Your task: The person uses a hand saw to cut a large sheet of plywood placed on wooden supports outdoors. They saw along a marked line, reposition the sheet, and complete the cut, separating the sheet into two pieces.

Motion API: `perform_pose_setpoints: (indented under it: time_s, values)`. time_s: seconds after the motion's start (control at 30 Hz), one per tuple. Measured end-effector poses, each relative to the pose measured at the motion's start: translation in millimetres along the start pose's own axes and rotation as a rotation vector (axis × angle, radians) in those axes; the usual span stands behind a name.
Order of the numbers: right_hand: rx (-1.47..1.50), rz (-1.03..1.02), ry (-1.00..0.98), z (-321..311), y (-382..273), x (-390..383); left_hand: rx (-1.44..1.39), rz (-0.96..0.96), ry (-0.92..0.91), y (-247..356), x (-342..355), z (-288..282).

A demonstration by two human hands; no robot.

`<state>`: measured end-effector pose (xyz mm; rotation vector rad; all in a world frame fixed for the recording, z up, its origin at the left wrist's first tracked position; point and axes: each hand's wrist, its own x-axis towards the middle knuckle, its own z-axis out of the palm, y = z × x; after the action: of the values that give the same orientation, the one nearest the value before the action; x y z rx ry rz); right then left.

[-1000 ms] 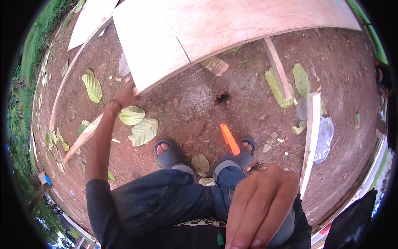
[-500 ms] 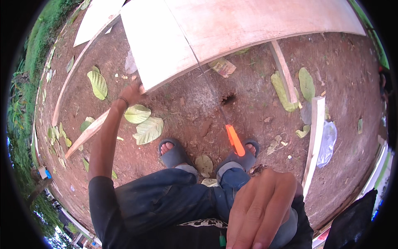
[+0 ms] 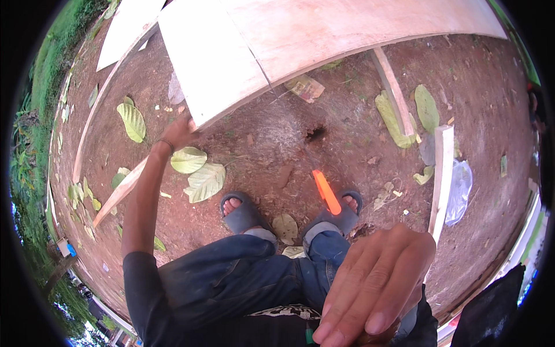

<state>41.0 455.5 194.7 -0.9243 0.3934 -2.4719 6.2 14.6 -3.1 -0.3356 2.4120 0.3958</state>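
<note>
A broad pale plywood sheet (image 3: 324, 40) lies ahead of me on timber supports, with a dark cut line running in from its near edge. My left hand (image 3: 178, 134) is closed around its near left corner, where a timber batten (image 3: 124, 188) meets it. From the cut hangs a handsaw (image 3: 326, 192) with an orange handle; its thin blade barely shows against the soil. My right hand (image 3: 376, 277) is raised close in front of my body, away from the saw. Its fingers droop, half bent and slightly apart, with nothing visible in them; the thumb and palm are hidden.
A support timber (image 3: 396, 92) juts from under the sheet, and a squared post (image 3: 442, 168) stands to the right beside a clear plastic bag (image 3: 459, 194). Large leaves (image 3: 207, 182) litter the brown soil. A small hole (image 3: 315, 134) lies beyond my sandals (image 3: 245, 213).
My right hand has shifted to the right, and its fingers have loosened and tipped downward. The view has tilted a little. My left hand stays at the corner, and the saw stays in the cut.
</note>
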Motion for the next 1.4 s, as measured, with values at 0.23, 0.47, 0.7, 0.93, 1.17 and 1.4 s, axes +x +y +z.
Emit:
perform_pose_setpoints:
  time_s: [0.23,0.47,0.7,0.93,1.17,1.4]
  values:
    - [-0.398,0.434,0.760,-45.9,-31.2,-79.5,0.044,0.012,0.020,-1.8,3.6,6.8]
    - [-1.378,0.679,0.391,-69.5,34.5,-188.1,0.028,0.102,0.011,-4.7,0.8,0.9]
    - [-1.062,0.704,0.653,-87.7,86.2,-180.2,0.061,0.049,-0.015,23.9,11.3,-11.6]
    - [-1.419,0.443,0.699,-48.7,64.9,-186.4,0.030,0.150,0.218,34.7,0.6,0.0]
    - [-1.321,0.520,0.818,-26.6,60.7,-201.8,0.003,0.017,0.296,14.6,8.8,24.8]
    - [-1.295,0.493,0.819,-104.1,104.8,-87.7,0.211,0.006,0.397,-18.3,25.0,52.5]
